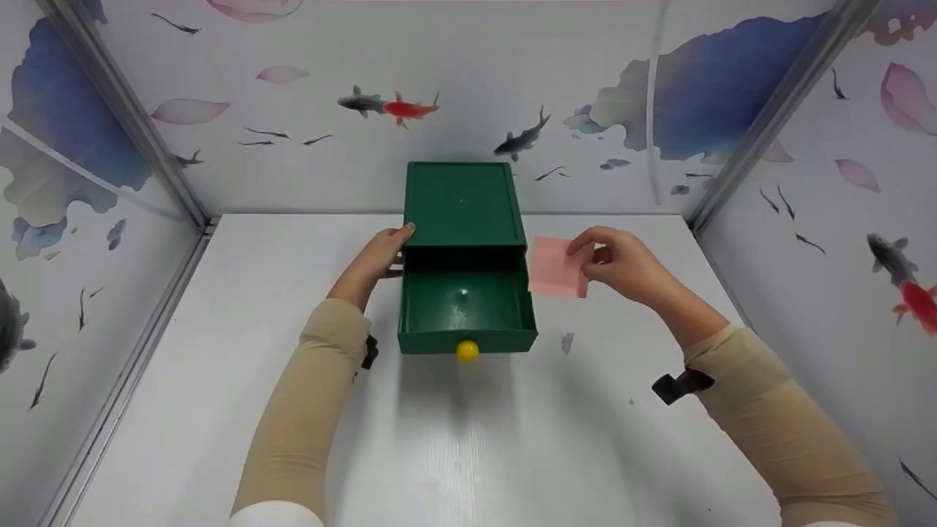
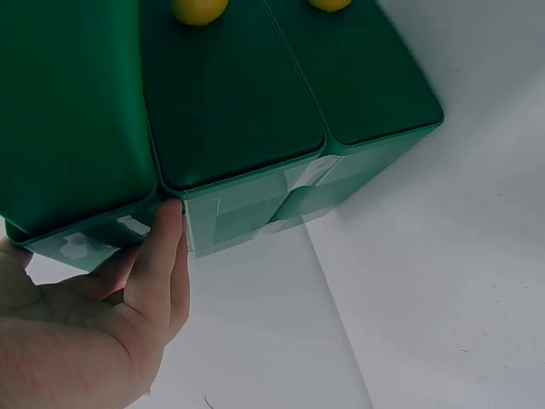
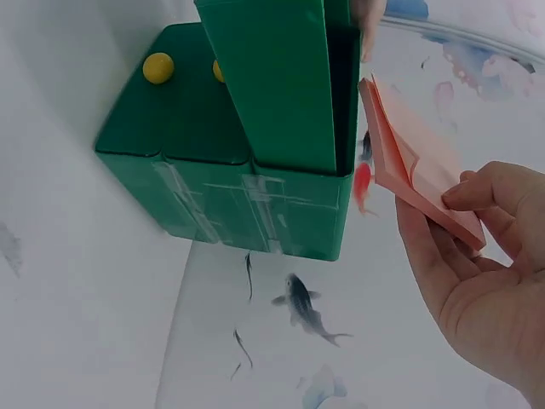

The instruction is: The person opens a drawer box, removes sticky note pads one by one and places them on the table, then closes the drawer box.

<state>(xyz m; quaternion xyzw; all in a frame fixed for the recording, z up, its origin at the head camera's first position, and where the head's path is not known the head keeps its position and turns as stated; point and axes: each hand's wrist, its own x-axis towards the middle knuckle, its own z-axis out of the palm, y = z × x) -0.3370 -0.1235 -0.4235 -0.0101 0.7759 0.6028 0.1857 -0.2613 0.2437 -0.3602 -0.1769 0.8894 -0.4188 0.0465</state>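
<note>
A green drawer cabinet (image 1: 461, 205) stands at the back of the table, its top drawer (image 1: 468, 340) pulled out by a yellow knob (image 1: 468, 351) side. My left hand (image 1: 384, 252) rests on the cabinet's left side, thumb at the top edge and fairly straight fingers (image 2: 157, 260) against the side wall. In my right hand (image 1: 622, 263) is a pink sticky note pad (image 1: 553, 267), pinched between thumb and fingers just right of the cabinet. The right wrist view shows the pad (image 3: 400, 145) tilted, its top sheets curling apart.
Below the open drawer, two closed drawers (image 2: 230, 94) with yellow knobs show in the left wrist view. Clear tape (image 3: 268, 213) runs along the cabinet's side. A white wall (image 1: 454, 58) with painted fish stands close behind, with more panels left and right. The white table (image 1: 454, 454) carries a grey mark.
</note>
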